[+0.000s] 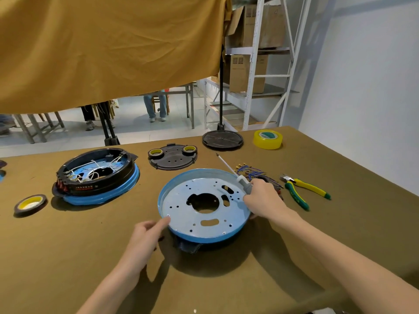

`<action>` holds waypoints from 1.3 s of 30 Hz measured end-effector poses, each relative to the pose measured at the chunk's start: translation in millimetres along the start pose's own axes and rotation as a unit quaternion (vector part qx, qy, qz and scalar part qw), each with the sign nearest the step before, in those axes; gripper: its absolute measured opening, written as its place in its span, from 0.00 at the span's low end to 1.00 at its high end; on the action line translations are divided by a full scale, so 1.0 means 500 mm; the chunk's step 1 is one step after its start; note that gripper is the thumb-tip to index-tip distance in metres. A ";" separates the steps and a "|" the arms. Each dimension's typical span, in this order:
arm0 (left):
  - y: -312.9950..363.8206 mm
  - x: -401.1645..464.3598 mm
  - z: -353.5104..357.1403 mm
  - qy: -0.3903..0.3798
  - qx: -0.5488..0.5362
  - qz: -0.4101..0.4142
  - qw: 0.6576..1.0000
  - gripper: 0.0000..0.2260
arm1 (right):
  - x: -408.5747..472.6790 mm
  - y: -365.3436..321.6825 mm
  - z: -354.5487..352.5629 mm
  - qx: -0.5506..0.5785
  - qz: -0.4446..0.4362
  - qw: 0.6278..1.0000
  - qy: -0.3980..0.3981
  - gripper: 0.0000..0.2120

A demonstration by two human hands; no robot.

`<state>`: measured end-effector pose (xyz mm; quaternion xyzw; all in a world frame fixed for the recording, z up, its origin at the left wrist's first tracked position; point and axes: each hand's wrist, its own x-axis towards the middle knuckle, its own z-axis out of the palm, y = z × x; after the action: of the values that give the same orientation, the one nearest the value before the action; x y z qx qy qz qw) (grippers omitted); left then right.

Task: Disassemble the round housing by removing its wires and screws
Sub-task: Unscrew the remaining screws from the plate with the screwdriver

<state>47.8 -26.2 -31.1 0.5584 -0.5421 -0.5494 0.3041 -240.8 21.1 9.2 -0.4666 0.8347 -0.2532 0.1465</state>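
The stripped housing (204,205) sits before the cover plate (173,157); the wired housing (97,175) lies left, pliers (301,191) right, seemingly beside loose wires (251,171).

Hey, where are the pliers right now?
In the head view, the yellow-and-green pliers lie on the table at far right, just beyond the right hand and beside the loose wires.

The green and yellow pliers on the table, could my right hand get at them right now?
Probably not yet: the right hand grips a screwdriver. The green and yellow pliers lie unobstructed just beyond it.
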 end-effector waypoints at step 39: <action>0.006 0.074 0.042 -0.119 -0.201 -0.053 0.971 0.24 | -0.060 -0.087 -0.004 0.197 -0.158 0.940 -0.228 0.05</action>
<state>20.0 -56.1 -43.1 0.4440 -0.4225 -0.7251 0.3140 -195.6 28.2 35.4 -0.5997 0.6281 -0.3191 0.3796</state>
